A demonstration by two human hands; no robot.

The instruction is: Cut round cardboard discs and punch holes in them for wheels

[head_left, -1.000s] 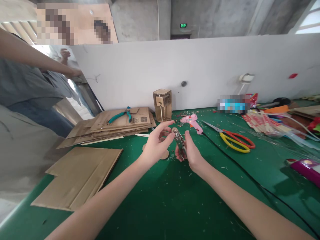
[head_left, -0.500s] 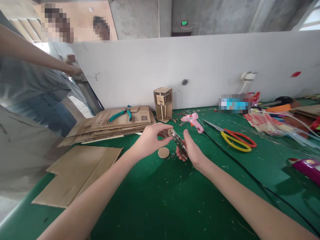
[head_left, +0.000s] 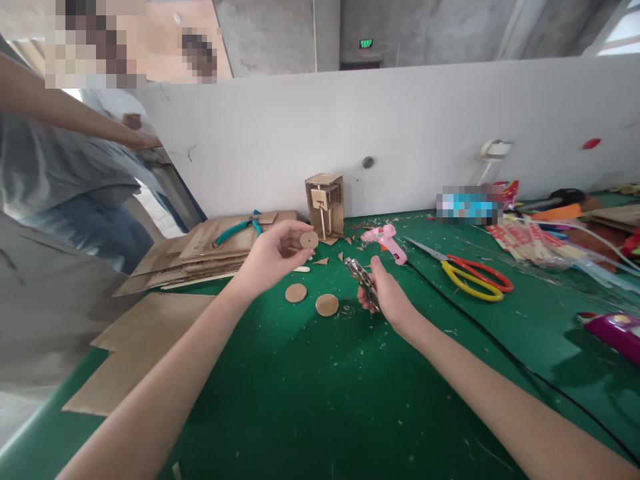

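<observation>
My left hand (head_left: 273, 253) pinches a small round cardboard disc (head_left: 309, 240) and holds it up above the green table (head_left: 310, 400). My right hand (head_left: 385, 297) is closed round the handles of a metal hole punch (head_left: 361, 280), whose jaws point up and to the left, a short way from the disc. Two more cardboard discs (head_left: 296, 293) (head_left: 327, 305) lie flat on the table between my hands. Small triangular cardboard offcuts (head_left: 321, 261) lie just behind them.
A small cardboard model (head_left: 325, 207) stands by the white wall. Teal pliers (head_left: 240, 229) rest on stacked cardboard sheets (head_left: 210, 257); another sheet (head_left: 140, 347) lies near left. A pink glue gun (head_left: 385, 241), red-yellow scissors (head_left: 470, 273) and a black cable (head_left: 500, 347) lie right. Another person (head_left: 60, 173) stands at left.
My left hand has drawn the disc out of the punch's jaws and moved it up and to the left. The right hand with the punch stayed about where it was.
</observation>
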